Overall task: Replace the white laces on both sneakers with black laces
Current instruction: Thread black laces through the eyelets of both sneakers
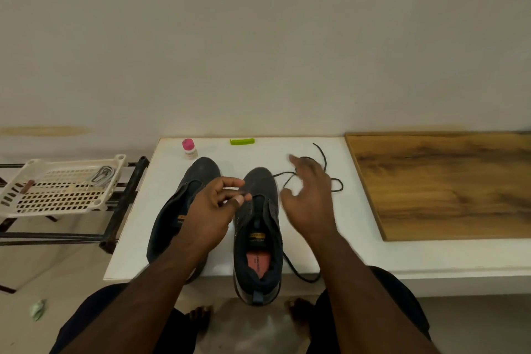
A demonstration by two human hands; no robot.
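Black lace (310,178) trails off the table edge (359,270).

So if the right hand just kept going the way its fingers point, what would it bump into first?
Probably the loose black lace looped on the white table: the right hand points away from the person and already overlaps those loops. Beyond them comes bare tabletop, then the wall. Its height above the lace is unclear.

My forearms are bare up to the frame edge, no sleeves showing, nothing on my left hand (211,214) or right hand (311,198). Dark legwear covers my thighs, probably shorts or trousers, too dim to tell. Feet bare.
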